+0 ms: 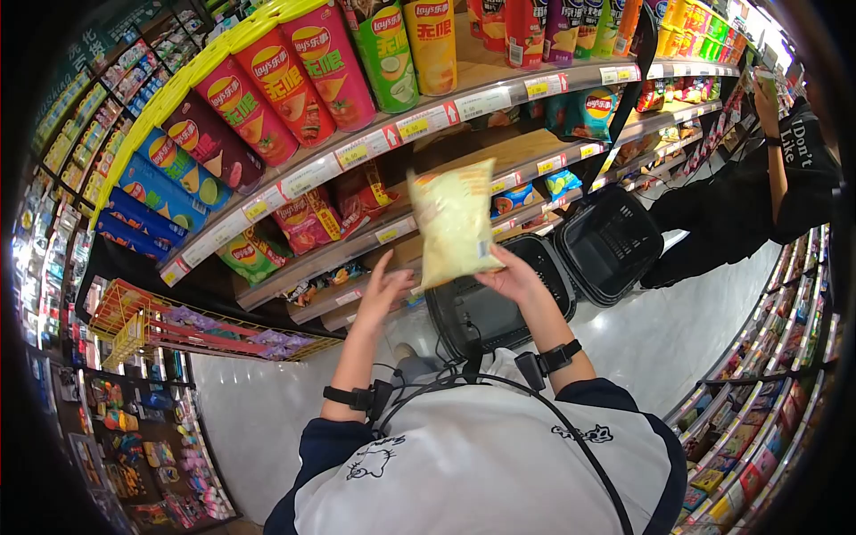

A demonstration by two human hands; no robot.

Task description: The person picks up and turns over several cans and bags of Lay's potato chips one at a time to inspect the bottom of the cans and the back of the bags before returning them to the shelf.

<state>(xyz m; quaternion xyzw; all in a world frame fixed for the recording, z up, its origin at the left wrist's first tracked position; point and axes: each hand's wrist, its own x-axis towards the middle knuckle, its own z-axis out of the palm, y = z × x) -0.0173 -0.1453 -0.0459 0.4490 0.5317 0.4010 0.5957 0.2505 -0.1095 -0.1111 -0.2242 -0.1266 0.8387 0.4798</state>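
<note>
A pale yellow snack bag (453, 221) is held up in front of the shelves, somewhat blurred. My right hand (514, 275) grips its lower right corner between thumb and fingers. To the left of the bag, my left hand (385, 290) is apart from it, with its fingers spread and nothing in them. Below the bag stands a black shopping basket (547, 259), partly hidden by my right arm. Red and green snack bags lie on the shelf beyond my left hand, among them a pink-red bag (306, 220).
Lay's tubes (309, 89) line the upper shelf, whose price-tag edge (361, 152) runs across. A second black basket (609, 245) stands to the right, near a person in black (758, 192). At lower left is a yellow wire rack (134, 325).
</note>
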